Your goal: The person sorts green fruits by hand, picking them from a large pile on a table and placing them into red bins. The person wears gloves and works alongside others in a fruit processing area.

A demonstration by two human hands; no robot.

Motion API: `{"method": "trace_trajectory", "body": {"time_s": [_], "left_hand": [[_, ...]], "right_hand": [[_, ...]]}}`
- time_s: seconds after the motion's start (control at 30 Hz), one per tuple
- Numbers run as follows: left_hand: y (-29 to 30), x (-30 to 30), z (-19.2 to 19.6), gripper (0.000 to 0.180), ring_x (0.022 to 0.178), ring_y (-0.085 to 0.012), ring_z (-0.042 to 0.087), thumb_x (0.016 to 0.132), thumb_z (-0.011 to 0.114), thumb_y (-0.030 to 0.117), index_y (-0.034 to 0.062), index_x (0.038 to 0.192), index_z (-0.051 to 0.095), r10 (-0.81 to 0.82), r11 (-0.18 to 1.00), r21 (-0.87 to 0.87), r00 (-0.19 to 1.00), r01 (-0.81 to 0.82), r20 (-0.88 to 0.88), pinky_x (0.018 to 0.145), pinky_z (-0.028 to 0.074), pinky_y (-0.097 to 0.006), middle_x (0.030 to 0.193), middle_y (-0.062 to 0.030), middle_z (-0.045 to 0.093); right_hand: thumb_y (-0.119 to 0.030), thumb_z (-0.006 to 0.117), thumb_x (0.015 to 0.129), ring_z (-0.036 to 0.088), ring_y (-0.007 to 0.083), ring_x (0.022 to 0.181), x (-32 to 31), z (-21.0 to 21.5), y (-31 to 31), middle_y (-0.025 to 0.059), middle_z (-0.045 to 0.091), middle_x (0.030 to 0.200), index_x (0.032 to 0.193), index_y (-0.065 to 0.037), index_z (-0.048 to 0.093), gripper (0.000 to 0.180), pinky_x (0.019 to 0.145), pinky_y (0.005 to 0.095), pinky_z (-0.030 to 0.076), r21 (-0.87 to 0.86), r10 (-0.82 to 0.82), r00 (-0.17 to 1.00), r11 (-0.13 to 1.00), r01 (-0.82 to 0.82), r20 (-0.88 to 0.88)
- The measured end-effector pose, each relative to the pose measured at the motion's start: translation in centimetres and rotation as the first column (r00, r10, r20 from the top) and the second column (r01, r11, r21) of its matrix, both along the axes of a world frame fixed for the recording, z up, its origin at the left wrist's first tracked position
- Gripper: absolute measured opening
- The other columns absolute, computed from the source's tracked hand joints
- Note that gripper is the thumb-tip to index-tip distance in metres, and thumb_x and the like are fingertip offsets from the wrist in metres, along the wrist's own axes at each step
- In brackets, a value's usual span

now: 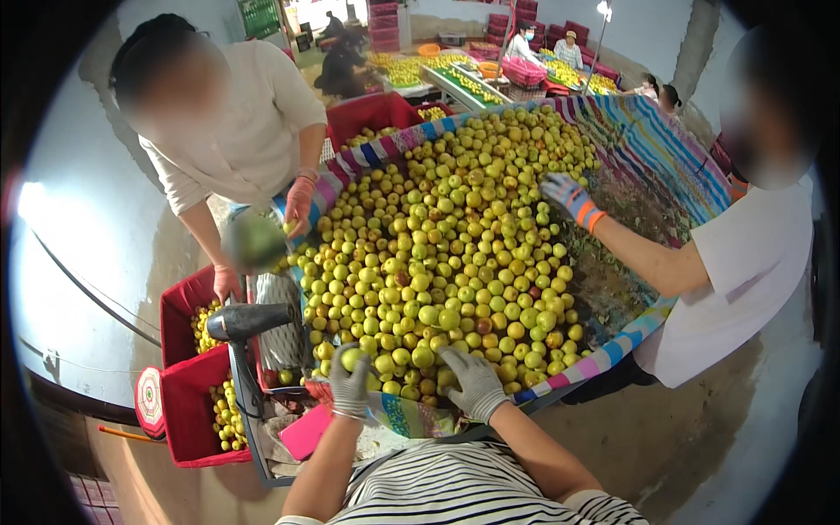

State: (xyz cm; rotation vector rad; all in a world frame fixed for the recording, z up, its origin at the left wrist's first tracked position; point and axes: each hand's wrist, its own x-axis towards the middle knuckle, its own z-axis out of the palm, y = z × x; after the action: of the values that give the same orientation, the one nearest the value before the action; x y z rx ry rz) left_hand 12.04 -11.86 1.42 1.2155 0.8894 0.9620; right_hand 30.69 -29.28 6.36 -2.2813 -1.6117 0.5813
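A large heap of small round yellow-green fruits point(437, 262), some with brown or reddish patches, lies on a striped cloth point(630, 346) with raised edges. At the heap's near edge is my left hand point(350, 387) in a grey glove. Its fingers are curled round one green fruit point(352, 360). Also in a grey glove, my right hand point(476, 383) rests on the near fruits. Its thumb and fingers are apart, with fruits between and beneath them; I see none gripped.
Red bins point(188, 389) with fruits stand at the left, by a dark hair dryer point(249, 322) and a pink flat case point(306, 432). A co-worker's orange-gloved hand point(300, 203) is at the far left; another's grey-and-orange glove point(573, 199) reaches over the heap from the right.
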Motion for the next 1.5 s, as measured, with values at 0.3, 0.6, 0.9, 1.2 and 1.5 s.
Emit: {"method": "trace_trajectory", "body": {"time_s": [0.3,0.6,0.9,1.2,1.5], "left_hand": [[3.9,-1.1,-1.9,0.032,0.074,-0.0124,0.059,0.084,0.074,0.011,0.0024,0.11,0.056,0.091,0.993,0.098,0.967,-0.069,-0.238,0.066,0.051,-0.025,0.092,-0.0064,0.061],[3.7,-0.8,-2.4,0.033,0.084,-0.0168,0.06,0.082,0.075,0.013,0.0012,0.107,0.058,0.091,0.975,0.221,0.915,-0.002,-0.392,0.076,0.05,-0.03,0.094,-0.0093,0.063],[3.4,-0.6,-1.1,0.035,0.082,-0.0167,0.061,0.081,0.076,0.014,0.0004,0.108,0.058,0.105,0.975,0.223,0.922,-0.021,-0.372,0.076,0.051,-0.029,0.094,-0.0091,0.063],[4.2,-1.7,-4.0,0.028,0.076,-0.0116,0.06,0.086,0.068,0.011,0.0029,0.111,0.058,0.079,0.971,0.238,0.932,0.008,-0.353,0.068,0.051,-0.025,0.089,-0.0057,0.061],[3.3,-1.0,-1.0,0.043,0.063,-0.0175,0.062,0.096,0.052,0.049,0.0079,0.104,0.06,-0.035,0.857,-0.473,0.939,0.205,0.343,0.053,0.054,-0.03,0.078,-0.0043,0.063]], "right_hand": [[-0.026,0.064,0.081,0.049,0.0305,0.12,-3.8,-2.0,3.1,0.0152,0.055,0.123,0.123,-0.013,0.057,0.045,0.106,0.0445,0.035,0.131,0.205,0.938,0.96,-0.248,0.28],[-0.025,0.064,0.08,0.058,0.0251,0.106,-1.1,-3.2,5.3,0.0079,0.061,0.116,0.113,-0.01,0.061,0.037,0.089,0.0389,0.045,0.208,0.241,0.96,0.941,-0.267,0.142],[-0.033,0.075,0.077,0.062,0.0314,0.1,3.7,-1.8,2.9,0.0113,0.06,0.116,0.119,-0.012,0.059,0.049,0.087,0.0417,0.052,0.132,0.152,0.988,0.98,-0.149,-0.013],[-0.033,0.062,0.088,0.064,0.0285,0.089,0.1,-0.2,9.1,0.0112,0.061,0.104,0.11,-0.007,0.059,0.034,0.079,0.0411,0.054,0.432,0.126,0.991,0.897,-0.093,-0.047],[-0.026,0.056,0.091,0.064,0.0338,0.099,-4.1,-1.1,10.0,0.0175,0.057,0.118,0.122,-0.008,0.053,0.036,0.082,0.0418,0.053,-0.179,0.166,0.986,0.969,-0.168,-0.027]]}}
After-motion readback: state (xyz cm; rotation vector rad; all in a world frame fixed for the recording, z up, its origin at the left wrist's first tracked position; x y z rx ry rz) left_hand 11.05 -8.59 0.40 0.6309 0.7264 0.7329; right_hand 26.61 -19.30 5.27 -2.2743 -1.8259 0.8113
